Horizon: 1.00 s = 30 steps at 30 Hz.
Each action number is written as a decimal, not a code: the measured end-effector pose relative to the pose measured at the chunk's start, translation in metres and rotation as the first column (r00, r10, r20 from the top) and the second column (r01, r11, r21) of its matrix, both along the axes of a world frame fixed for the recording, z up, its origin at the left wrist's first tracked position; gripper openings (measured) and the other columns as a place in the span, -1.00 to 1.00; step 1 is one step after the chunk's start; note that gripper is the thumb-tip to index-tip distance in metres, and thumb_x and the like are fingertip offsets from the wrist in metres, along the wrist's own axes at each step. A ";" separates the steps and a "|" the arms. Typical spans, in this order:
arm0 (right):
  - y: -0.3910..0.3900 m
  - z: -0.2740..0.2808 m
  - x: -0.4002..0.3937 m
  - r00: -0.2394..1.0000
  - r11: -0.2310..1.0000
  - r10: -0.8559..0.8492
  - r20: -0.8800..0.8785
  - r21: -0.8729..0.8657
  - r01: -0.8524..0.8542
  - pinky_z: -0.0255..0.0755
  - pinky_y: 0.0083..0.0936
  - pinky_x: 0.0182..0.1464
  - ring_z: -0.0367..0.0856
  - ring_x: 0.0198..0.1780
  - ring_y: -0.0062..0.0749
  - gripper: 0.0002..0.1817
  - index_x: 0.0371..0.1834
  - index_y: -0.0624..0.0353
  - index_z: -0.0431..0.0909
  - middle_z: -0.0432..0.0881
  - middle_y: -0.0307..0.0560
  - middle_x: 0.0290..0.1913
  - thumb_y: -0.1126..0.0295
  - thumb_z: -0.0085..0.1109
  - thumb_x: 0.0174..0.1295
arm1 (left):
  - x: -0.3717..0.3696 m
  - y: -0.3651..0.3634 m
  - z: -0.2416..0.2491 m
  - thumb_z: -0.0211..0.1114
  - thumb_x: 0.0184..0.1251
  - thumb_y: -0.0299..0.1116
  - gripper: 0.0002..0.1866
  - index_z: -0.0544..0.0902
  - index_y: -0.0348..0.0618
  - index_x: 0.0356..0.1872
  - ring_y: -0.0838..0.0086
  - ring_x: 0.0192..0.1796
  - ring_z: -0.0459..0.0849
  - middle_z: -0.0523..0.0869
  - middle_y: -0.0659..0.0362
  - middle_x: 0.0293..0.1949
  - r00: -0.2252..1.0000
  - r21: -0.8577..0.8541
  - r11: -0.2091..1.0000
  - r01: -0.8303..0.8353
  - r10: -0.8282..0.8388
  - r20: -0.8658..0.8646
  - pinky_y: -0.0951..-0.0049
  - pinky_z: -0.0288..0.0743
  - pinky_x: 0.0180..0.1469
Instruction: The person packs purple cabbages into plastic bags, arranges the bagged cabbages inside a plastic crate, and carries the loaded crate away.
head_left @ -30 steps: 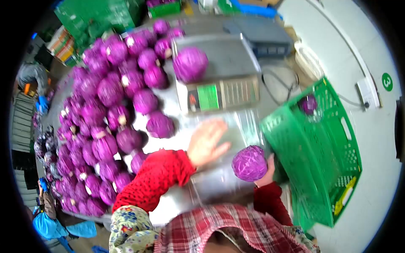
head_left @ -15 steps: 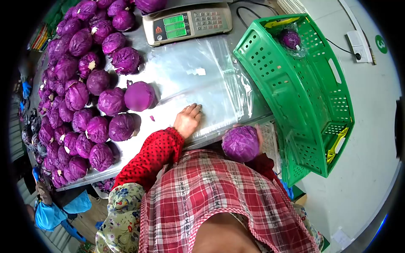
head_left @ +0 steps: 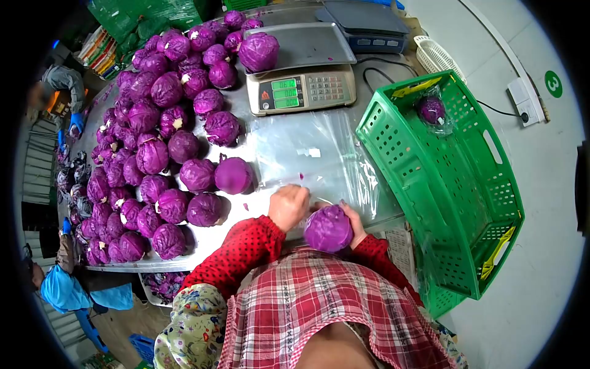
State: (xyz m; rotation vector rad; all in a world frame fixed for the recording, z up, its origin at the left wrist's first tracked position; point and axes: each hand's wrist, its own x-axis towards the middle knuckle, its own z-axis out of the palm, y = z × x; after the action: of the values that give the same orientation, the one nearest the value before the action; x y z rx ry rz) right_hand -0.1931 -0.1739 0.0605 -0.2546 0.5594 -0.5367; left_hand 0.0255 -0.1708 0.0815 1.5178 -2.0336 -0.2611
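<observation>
A round purple cabbage is held close to the apron, above the table's front edge, by my right hand, whose fingers wrap its right side. Just left of it, my left hand is closed, with the fingers curled over the near edge of a stack of clear plastic bags. Whether those fingers pinch anything is hidden. A cabbage with a flat, smooth face lies on the table left of the bags.
Many purple cabbages cover the left of the table. Behind the bags stands a scale with a cabbage on its tray. A green crate at right holds a wrapped cabbage. Co-workers are at far left.
My right hand has brought the cabbage up and left, nearer my left hand. My left hand has gone from lying on the bags to curled fingers. The camera view has shifted.
</observation>
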 end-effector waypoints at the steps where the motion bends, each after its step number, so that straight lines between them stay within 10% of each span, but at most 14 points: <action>1: -0.004 -0.006 -0.002 0.996 0.997 -0.062 -0.069 0.031 0.065 0.51 -0.12 0.26 0.61 0.17 -0.15 -0.31 0.35 0.25 0.36 0.56 0.12 0.19 -0.13 -0.11 0.42 | 0.006 0.002 0.002 0.33 0.06 -0.45 -0.87 0.53 -0.15 -0.41 0.19 -0.20 0.65 0.62 0.03 -0.29 1.000 -0.007 1.000 -0.006 0.006 0.008 0.27 0.58 -0.20; 3: -0.010 -0.013 -0.008 0.996 0.996 -0.077 -0.049 0.032 0.079 0.50 -0.06 0.26 0.60 0.19 -0.16 -0.32 0.39 0.16 0.35 0.58 0.09 0.18 -0.13 -0.07 0.41 | 0.019 0.008 0.004 0.30 0.06 -0.40 -0.89 0.54 -0.11 -0.41 0.24 -0.19 0.66 0.62 0.05 -0.19 0.888 -0.198 0.886 0.419 -0.353 0.295 0.28 0.56 -0.20; 7: -0.013 -0.012 -0.014 0.979 0.976 -0.203 0.004 0.079 0.202 0.49 -0.09 0.27 0.60 0.19 -0.18 -0.32 0.46 0.12 0.26 0.57 0.05 0.19 -0.10 -0.09 0.43 | 0.025 0.025 -0.008 0.22 0.10 -0.33 -0.69 0.60 -0.13 -0.09 0.29 -0.14 0.68 0.61 0.08 -0.04 0.768 0.118 0.963 0.242 -0.264 0.583 0.36 0.58 -0.18; 11: -0.013 -0.002 -0.006 0.977 0.981 -0.190 -0.099 -0.051 0.185 0.40 -0.19 0.35 0.50 0.30 -0.34 -0.36 0.52 0.05 0.18 0.51 -0.06 0.27 -0.05 -0.15 0.51 | -0.013 0.025 0.037 0.29 -0.08 -0.50 -0.35 0.53 -0.26 0.21 0.23 -0.32 0.74 0.56 0.05 0.23 0.985 0.128 0.987 0.094 -0.111 0.134 0.31 0.62 -0.35; 20: 0.037 0.086 -0.028 0.792 0.953 0.025 -0.610 -0.226 -0.204 0.66 -0.25 -0.06 0.73 -0.10 -0.19 -0.08 0.61 0.10 -0.14 0.52 0.23 0.19 0.05 0.21 0.37 | -0.030 0.039 0.084 0.29 -0.21 -0.62 -0.18 0.46 -0.23 0.32 0.26 -0.41 0.73 0.34 0.00 0.46 0.959 0.151 0.947 0.284 -0.284 -0.022 0.34 0.60 -0.46; 22: 0.039 0.077 -0.027 0.560 0.557 -0.502 -0.659 -0.741 -0.374 0.64 -0.32 -0.13 0.71 -0.15 -0.20 -0.07 0.57 0.14 0.04 0.58 0.17 0.08 0.19 0.39 0.22 | -0.024 0.037 0.087 0.28 -0.19 -0.63 -0.23 0.51 -0.19 0.28 0.30 -0.42 0.73 0.38 0.04 0.44 0.962 0.148 0.953 0.265 -0.272 0.031 0.37 0.60 -0.46; 23: 0.027 0.089 -0.024 0.294 0.319 -0.755 -0.587 -0.719 -0.617 0.57 -0.30 -0.23 0.68 -0.17 -0.20 -0.11 0.49 0.18 0.21 0.59 0.14 0.04 0.26 0.46 0.09 | -0.020 0.035 0.088 0.27 -0.17 -0.65 -0.27 0.57 -0.14 0.24 0.33 -0.43 0.72 0.42 0.08 0.43 0.963 0.149 0.959 0.242 -0.256 0.086 0.39 0.59 -0.47; 25: -0.007 0.085 -0.012 0.190 0.071 -0.938 -0.290 -0.697 -0.714 0.53 -0.23 -0.27 0.67 -0.15 -0.15 -0.24 0.39 0.17 0.35 0.58 0.10 0.04 0.26 0.43 0.11 | -0.006 0.023 0.075 0.31 -0.10 -0.62 -0.49 0.72 -0.09 0.02 0.47 -0.50 0.63 0.47 0.08 0.39 0.926 -0.102 0.924 0.368 -0.355 0.126 0.47 0.56 -0.52; 30: -0.037 0.031 -0.030 0.255 0.113 -0.858 -0.446 -0.647 -0.754 0.49 -0.16 -0.29 0.65 -0.25 0.02 -0.69 -0.01 0.14 0.60 0.65 0.07 -0.16 0.26 0.29 0.23 | 0.013 0.049 0.080 0.31 0.14 -0.31 -0.63 0.69 -0.32 -0.07 0.51 -0.42 0.58 0.58 0.04 0.25 0.638 -0.021 0.705 0.709 -0.628 0.445 0.48 0.53 -0.45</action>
State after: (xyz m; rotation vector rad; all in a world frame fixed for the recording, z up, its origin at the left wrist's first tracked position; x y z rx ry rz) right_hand -0.2232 -0.2113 0.0916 -2.3322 1.4774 -0.7924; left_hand 0.0389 -0.1220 0.1616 0.6439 -2.8225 -0.0119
